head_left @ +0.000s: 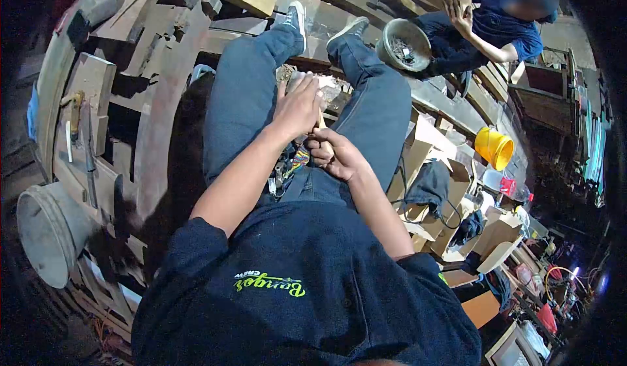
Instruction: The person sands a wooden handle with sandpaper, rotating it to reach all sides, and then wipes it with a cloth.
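Observation:
Between my bent legs, my left hand [298, 108] is closed over a pale grey, block-like piece [297, 79], fingers pressed along its top. Its exact kind is hard to make out under the fingers. My right hand [337, 155], just below and to the right, is wrapped round the light wooden handle [322, 123] of a tool. The handle runs up beside my left hand, and the tool's head is hidden. A colourful woven strap [300, 159] and some metal keys or clips hang at my waist by the right hand.
Wooden planks and pallets surround me. Another person sits at upper right, one hand [459, 17] raised by a timber, near a bucket of metal pieces [404, 45]. A yellow bucket [494, 148] and cardboard boxes [450, 229] stand right; a grey bucket [46, 235] lies left.

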A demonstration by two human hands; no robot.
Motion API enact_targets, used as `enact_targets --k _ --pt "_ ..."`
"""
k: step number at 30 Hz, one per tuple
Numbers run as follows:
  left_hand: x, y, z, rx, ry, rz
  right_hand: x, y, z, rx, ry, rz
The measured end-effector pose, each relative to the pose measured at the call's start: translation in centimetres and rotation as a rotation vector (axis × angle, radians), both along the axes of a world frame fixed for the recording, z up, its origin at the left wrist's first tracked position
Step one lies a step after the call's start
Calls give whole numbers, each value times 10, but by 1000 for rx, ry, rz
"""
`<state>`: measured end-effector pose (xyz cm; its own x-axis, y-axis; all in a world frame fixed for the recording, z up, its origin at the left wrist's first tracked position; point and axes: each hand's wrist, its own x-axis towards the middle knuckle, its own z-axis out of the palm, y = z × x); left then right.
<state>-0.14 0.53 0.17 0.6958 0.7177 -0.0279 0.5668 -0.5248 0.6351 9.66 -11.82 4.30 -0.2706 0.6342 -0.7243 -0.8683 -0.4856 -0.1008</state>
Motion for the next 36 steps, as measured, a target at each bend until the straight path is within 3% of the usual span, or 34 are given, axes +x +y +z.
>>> enact_targets --k 3,6,8,10,13,16,22,24,26,28,29,33,36 --pt "-5 -9 17 -139 3 -201 3 -2 -4 35 41 -8" --pt "-4 -6 16 -53 18 -144 7 -5 -14 63 110 -16" --pt "2 -2 -1 49 12 -14 1 -2 -4 36 11 -2" --pt "-1 -1 9 -54 39 -178 0 -2 -3 2 17 -25" --pt "-7 -10 12 -54 -1 -252 3 -1 -4 -14 -26 20" --pt "-1 -4 14 -44 58 -45 1 -3 -9 25 33 2" --pt "-7 -8 17 -113 49 -254 3 -2 -7 27 43 12" --pt "-1 -6 8 -40 -26 -27 2 -2 -7 0 22 -4" --pt "2 -7 4 -15 -10 4 2 -3 -7 0 -1 5" --pt "-2 -13 21 -132 37 -198 6 -3 -12 -7 78 -5" --pt "-5 -19 5 -70 3 -214 6 -3 -13 -33 48 7" --pt "3 -4 11 -82 -13 23 10 0 -16 10 162 -1" --pt "1 -4 5 -149 59 -147 10 -4 -16 6 233 -44"
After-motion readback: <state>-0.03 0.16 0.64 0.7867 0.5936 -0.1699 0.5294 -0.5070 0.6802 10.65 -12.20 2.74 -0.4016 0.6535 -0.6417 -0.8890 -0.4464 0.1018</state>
